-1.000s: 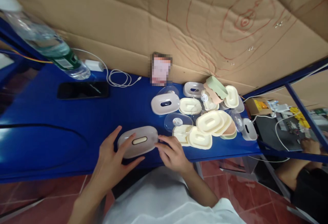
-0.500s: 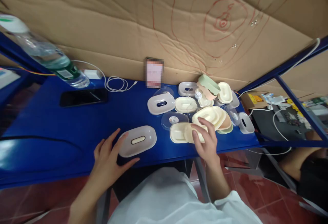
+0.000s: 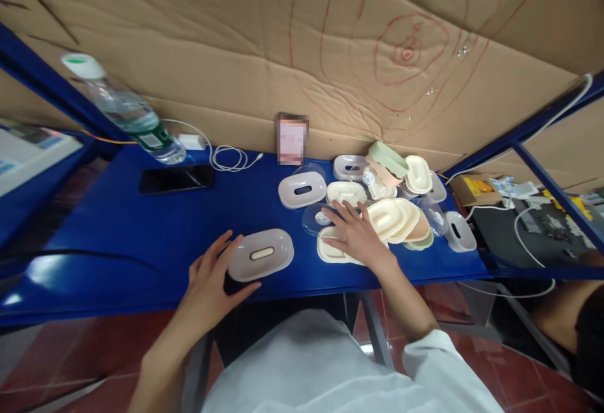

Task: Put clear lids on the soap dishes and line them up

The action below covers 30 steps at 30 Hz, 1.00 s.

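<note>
Head view: gray oblong dish [image 3: 271, 242] is lying upright on blue tabletop [image 3: 127, 230], near front edge, its slot showing a cream insert [image 3: 262, 254]. L. hand [image 3: 212, 274] is bracketing the dish's L. end: fingers spreading open, fingertips overlapping far rim, thumb extending beside near side; firm contact is not showing. R. hand [image 3: 361, 237] is reaching over cream pieces [image 3: 328, 246], fingers spreading open, gripping nothing visible; whether fingertips are touching, cannot tell. Clear cover [image 3: 311, 219] is lying partly below those fingers.

Handling (judgment): dish is looking like thin molded plastic, approx. light and stiff, smooth gloss suggesting some slip, mod. risk of cracking if dropped. Best hold: opposing long sides, thumb near, fingers far, avoiding pressure on insert. Cream pieces are prob. light also, overlapping, so liable to slide.

Obscured: R. palm and fingers are covering parts of cream pieces; L. fingers are hiding the dish's L. rim. Dish underside isn't showing; insert's fixing is unclear. Upright panel [image 3: 291, 140] is appearing pixelated, content unreadable. Co-worker's arm [image 3: 561, 312] is being cut off at R. edge.
</note>
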{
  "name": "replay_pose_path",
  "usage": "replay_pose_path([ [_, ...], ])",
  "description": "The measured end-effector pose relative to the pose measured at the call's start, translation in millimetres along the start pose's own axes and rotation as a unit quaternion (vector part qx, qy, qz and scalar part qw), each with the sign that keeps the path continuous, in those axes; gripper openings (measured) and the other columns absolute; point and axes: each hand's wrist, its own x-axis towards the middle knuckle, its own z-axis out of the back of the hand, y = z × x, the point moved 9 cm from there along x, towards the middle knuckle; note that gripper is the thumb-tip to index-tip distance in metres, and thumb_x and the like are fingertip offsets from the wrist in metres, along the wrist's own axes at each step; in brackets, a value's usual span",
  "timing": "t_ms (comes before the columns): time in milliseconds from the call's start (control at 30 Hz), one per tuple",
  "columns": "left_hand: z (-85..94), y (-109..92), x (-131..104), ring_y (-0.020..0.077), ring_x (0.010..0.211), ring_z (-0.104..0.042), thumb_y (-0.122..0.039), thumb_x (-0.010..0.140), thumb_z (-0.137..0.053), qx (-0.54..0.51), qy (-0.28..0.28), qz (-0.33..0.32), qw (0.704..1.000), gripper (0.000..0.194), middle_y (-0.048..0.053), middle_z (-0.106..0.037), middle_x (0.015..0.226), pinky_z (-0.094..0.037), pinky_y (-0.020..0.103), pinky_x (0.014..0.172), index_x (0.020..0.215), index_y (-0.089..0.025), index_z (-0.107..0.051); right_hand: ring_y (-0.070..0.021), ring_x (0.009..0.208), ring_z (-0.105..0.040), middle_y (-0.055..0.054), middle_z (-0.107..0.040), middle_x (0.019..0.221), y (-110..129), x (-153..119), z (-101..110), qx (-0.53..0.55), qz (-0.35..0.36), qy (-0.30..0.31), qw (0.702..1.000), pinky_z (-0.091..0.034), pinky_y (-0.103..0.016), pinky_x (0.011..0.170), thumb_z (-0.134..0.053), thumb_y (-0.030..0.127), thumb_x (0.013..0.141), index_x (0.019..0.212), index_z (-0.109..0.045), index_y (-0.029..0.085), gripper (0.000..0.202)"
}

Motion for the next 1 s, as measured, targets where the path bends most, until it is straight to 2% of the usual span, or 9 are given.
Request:
replay_pose_path([
  [100,-3.2,5,-2,0.0403,0.152,-0.05,-0.06,0.093,-0.073,-0.035,0.013,0.027,0.999,0.09,0.015,-0.051,0.166,-0.043,0.058,0.121,0.168,-0.031,-0.032,-0.0356,0.148,-0.057,-0.014,-0.058,0.163,2,0,4,0.037,0.023,-0.006,0.999,-0.04,-0.061,0.124,-0.063,0.045,0.108,0.162,-0.052,0.027,0.057],
  [200,-7.9,1,1,0.0393,0.149,-0.054,-0.057,0.091,-0.077,-0.054,0.018,0.036,0.998,0.09,0.014,-0.055,0.163,-0.043,0.057,0.122,0.165,-0.03,-0.035,-0.0282,0.142,-0.062,-0.01,-0.067,0.154,7,-4,13,0.094,0.038,-0.04,0.994,-0.049,-0.049,0.117,-0.057,0.041,0.112,0.158,-0.056,0.029,0.048],
  [267,-10.4,-6,5,0.0391,0.149,-0.054,-0.055,0.09,-0.078,-0.054,0.02,0.026,0.998,0.089,0.014,-0.054,0.164,-0.042,0.056,0.122,0.165,-0.031,-0.036,-0.0294,0.146,-0.059,-0.01,-0.064,0.157,7,-5,11,0.107,0.036,-0.05,0.992,-0.049,-0.05,0.119,-0.059,0.041,0.111,0.158,-0.057,0.03,0.048],
  [400,-13.8,-13,13,0.0375,0.148,-0.055,-0.047,0.09,-0.082,-0.056,0.037,0.017,0.998,0.096,0.013,-0.054,0.165,-0.042,0.054,0.122,0.169,-0.032,-0.03,-0.0366,0.16,-0.043,-0.012,-0.051,0.168,1,-1,-8,0.119,0.032,-0.015,0.992,-0.044,-0.06,0.125,-0.065,0.042,0.107,0.162,-0.052,0.03,0.058],
  [533,-17.5,-14,20,0.0378,0.151,-0.051,-0.044,0.086,-0.087,-0.059,0.063,0.017,0.996,0.104,0.013,-0.049,0.168,-0.04,0.054,0.122,0.17,-0.034,-0.026,-0.0326,0.161,-0.043,-0.008,-0.051,0.169,-3,2,-10,0.185,0.029,-0.029,0.982,-0.043,-0.06,0.129,-0.059,0.041,0.11,0.167,-0.045,0.034,0.059],
  [633,-20.9,-13,27,0.0388,0.148,-0.052,-0.045,0.083,-0.091,-0.065,0.072,0.032,0.995,0.112,0.013,-0.047,0.17,-0.04,0.056,0.121,0.171,-0.035,-0.022,-0.0283,0.161,-0.043,-0.004,-0.053,0.168,14,-1,-7,0.243,0.042,-0.033,0.969,-0.044,-0.055,0.13,-0.059,0.04,0.111,0.169,-0.039,0.038,0.062],
  [733,-24.8,-13,31,0.0388,0.142,-0.055,-0.046,0.081,-0.091,-0.073,0.073,0.046,0.994,0.119,0.013,-0.049,0.168,-0.041,0.058,0.12,0.173,-0.036,-0.017,-0.028,0.163,-0.039,-0.005,-0.047,0.172,49,-2,-13,0.254,0.081,-0.016,0.964,-0.044,-0.054,0.13,-0.059,0.036,0.111,0.169,-0.04,0.038,0.061],
  [867,-26.2,-15,32,0.0385,0.142,-0.056,-0.047,0.082,-0.091,-0.068,0.058,0.042,0.995,0.119,0.014,-0.049,0.168,-0.042,0.055,0.117,0.173,-0.034,-0.016,-0.0262,0.168,-0.027,-0.004,-0.044,0.174,87,-2,-23,0.236,0.159,-0.015,0.959,-0.035,-0.06,0.134,-0.047,0.012,0.111,0.171,-0.033,0.038,0.067],
  [1000,-22.4,-15,30,0.0375,0.14,-0.058,-0.05,0.083,-0.091,-0.053,0.037,0.028,0.998,0.108,0.013,-0.053,0.166,-0.043,0.051,0.115,0.17,-0.034,-0.029,-0.0256,0.17,-0.018,-0.004,-0.039,0.177,96,0,-26,0.216,0.195,-0.001,0.957,-0.03,-0.062,0.135,-0.037,-0.005,0.101,0.175,-0.021,0.035,0.085],
])
